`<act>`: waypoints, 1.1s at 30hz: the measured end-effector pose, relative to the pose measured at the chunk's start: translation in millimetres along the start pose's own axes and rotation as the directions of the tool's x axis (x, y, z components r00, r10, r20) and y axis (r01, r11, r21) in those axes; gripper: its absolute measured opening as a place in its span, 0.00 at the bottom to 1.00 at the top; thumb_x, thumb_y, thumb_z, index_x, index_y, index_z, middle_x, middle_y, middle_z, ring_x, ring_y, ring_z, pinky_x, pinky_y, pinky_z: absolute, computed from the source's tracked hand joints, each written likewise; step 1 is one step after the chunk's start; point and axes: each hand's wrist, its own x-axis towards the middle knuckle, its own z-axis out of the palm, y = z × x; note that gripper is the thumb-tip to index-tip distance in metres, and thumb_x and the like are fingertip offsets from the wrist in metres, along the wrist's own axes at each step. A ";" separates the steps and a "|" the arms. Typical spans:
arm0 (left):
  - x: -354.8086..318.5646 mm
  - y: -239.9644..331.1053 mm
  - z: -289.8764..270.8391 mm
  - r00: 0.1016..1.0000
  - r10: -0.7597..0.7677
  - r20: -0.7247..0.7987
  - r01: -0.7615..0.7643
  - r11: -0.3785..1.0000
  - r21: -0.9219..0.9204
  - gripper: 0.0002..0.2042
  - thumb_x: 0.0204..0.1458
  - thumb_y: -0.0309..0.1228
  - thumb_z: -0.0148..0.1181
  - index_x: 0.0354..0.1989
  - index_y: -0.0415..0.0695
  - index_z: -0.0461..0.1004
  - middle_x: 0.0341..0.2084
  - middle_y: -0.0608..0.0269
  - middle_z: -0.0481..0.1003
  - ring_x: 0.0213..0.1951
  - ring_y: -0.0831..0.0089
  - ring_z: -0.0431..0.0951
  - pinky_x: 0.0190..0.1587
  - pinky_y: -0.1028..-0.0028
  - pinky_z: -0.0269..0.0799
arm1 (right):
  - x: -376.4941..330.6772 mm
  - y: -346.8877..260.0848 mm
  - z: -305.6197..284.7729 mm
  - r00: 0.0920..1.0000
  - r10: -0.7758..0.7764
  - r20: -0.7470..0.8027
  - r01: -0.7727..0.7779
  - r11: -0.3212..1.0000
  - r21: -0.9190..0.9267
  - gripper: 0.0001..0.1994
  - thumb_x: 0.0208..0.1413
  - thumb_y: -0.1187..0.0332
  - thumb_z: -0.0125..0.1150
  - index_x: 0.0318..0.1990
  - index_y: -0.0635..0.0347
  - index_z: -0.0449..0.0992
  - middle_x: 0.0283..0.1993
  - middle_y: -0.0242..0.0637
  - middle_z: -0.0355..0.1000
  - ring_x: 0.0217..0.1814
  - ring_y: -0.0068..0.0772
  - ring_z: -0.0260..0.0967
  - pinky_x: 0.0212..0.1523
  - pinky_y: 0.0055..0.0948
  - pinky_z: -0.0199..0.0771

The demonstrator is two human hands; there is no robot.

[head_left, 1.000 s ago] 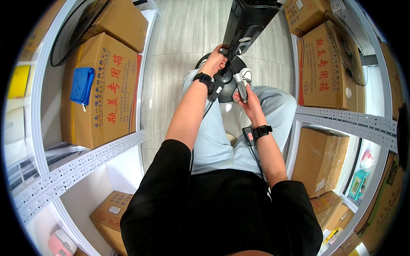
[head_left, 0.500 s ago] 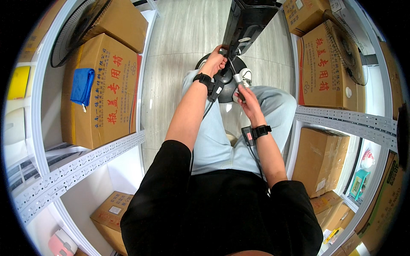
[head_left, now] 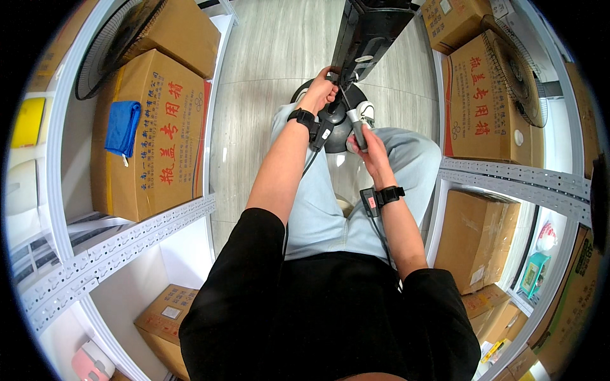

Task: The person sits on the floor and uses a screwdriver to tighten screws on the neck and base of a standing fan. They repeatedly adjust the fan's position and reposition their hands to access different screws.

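Black plastic up top — a tall black appliance body [head_left: 368, 32] stands on a round dark base [head_left: 337, 120] on the pale wood-look floor [head_left: 279, 57], right between the person's knees. Left hand [head_left: 321, 92] is curled shut around the lower end of that body, where it meets the base, wrist strapped with a black band [head_left: 302, 117]. Right hand [head_left: 365, 143] is closed on a grey-handled screwdriver [head_left: 356, 124], its thin shaft angled up toward the same joint, just beside the left hand's knuckles. Right wrist carries a black band with a small box [head_left: 380, 197] and a cable trailing down the forearm. Light blue trousers [head_left: 330, 209] fill the middle. On either side — 2 runs of white metal shelving: the left shelf [head_left: 127, 244] bears a cardboard box [head_left: 155, 133] with a blue cloth [head_left: 122, 127] draped over it, the right shelf [head_left: 515, 178] holds another printed carton [head_left: 483, 101].
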 end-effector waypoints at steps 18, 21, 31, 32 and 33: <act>0.4 -0.1 0.9 1.000 -0.012 -0.004 0.012 1.000 0.001 0.31 0.51 0.15 0.32 0.63 0.59 0.54 0.21 0.62 0.65 0.16 0.81 0.57 0.15 0.80 0.51 | -0.9 4.4 5.8 0.996 -0.085 -0.037 0.084 0.996 -0.032 0.20 0.61 0.50 0.51 0.42 0.60 0.71 0.36 0.33 0.73 0.36 0.24 0.74 0.27 0.17 0.67; -0.4 1.2 1.5 1.000 -0.012 0.001 0.012 1.000 0.001 0.32 0.50 0.14 0.33 0.63 0.59 0.54 0.21 0.62 0.65 0.16 0.80 0.57 0.15 0.80 0.51 | 2.9 5.2 -3.4 0.999 -0.036 -0.035 0.035 0.999 -0.035 0.19 0.61 0.51 0.52 0.42 0.59 0.71 0.37 0.33 0.74 0.37 0.24 0.73 0.27 0.17 0.67; -0.8 1.8 2.5 1.000 -0.022 0.000 0.022 1.000 0.003 0.32 0.50 0.14 0.35 0.64 0.60 0.54 0.21 0.62 0.65 0.16 0.80 0.58 0.15 0.80 0.51 | 4.0 4.0 -5.4 0.997 -0.068 -0.036 0.067 0.997 -0.032 0.19 0.62 0.53 0.50 0.45 0.61 0.70 0.36 0.34 0.74 0.35 0.23 0.73 0.25 0.17 0.65; -1.5 2.5 3.7 1.000 -0.020 -0.002 0.020 1.000 0.003 0.32 0.50 0.14 0.35 0.64 0.60 0.54 0.21 0.62 0.65 0.17 0.80 0.58 0.15 0.80 0.51 | 6.9 5.6 -11.2 0.999 -0.040 0.001 0.040 0.998 -0.053 0.18 0.62 0.53 0.51 0.45 0.61 0.69 0.37 0.34 0.74 0.35 0.23 0.73 0.25 0.17 0.65; -2.1 1.6 2.7 1.000 -0.018 -0.010 0.018 1.000 0.000 0.32 0.50 0.14 0.35 0.63 0.60 0.54 0.21 0.62 0.65 0.17 0.80 0.58 0.15 0.80 0.51 | 3.8 2.4 -8.6 1.000 0.013 0.012 -0.013 1.000 0.007 0.18 0.61 0.54 0.53 0.46 0.60 0.69 0.37 0.32 0.74 0.35 0.22 0.72 0.25 0.16 0.64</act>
